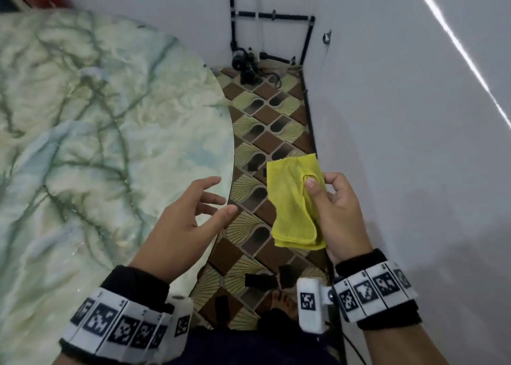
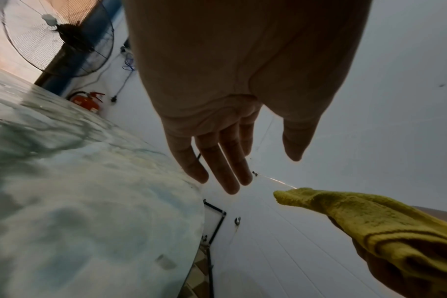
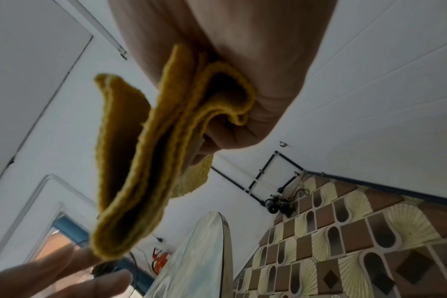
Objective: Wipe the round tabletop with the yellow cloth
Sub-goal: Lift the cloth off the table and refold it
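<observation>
The folded yellow terry cloth hangs in the air just off the rim of the round green-veined marble bench, over the floor and not touching the top. The right hand pinches it, thumb pressed into its face and fingers curled behind; the wrist view shows about 4 loose layers. It looks light, soft and floppy, so a flat palm over the whole pad should steer it better than an edge pinch. The left hand hovers above the bench rim, fingers spread, holding nothing. The bench looks glossy and smooth. Beyond the bench lie a patterned brown-and-cream tiled floor, white panelled walls and black pipes.
</observation>
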`<control>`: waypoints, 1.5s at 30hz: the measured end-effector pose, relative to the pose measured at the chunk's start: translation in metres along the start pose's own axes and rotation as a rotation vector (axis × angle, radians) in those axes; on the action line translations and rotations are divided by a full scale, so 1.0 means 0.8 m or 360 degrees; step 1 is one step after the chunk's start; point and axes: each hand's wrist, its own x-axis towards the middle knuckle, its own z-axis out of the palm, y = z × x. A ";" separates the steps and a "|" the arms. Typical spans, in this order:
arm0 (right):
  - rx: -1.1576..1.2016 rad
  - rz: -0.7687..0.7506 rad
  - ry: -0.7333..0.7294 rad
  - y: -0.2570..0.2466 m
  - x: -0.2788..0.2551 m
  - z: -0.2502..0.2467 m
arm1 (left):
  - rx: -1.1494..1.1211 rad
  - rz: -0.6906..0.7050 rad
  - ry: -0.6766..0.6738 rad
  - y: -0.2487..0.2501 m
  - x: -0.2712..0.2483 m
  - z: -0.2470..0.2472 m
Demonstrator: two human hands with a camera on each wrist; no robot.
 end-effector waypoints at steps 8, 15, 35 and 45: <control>-0.0078 -0.0035 -0.0192 -0.031 0.134 -0.026 | -0.0075 -0.0123 0.0213 0.044 0.077 0.037; -0.0150 -0.0080 -0.0319 -0.058 0.244 0.013 | -0.0093 -0.0180 0.0315 0.053 0.179 0.022; -0.0314 -0.0129 -0.0947 -0.145 0.553 0.223 | -0.0236 -0.0518 0.0837 0.045 0.420 -0.071; -0.0385 -0.0222 -0.1567 -0.198 0.678 0.330 | -0.0298 -0.0839 0.1317 0.089 0.497 -0.070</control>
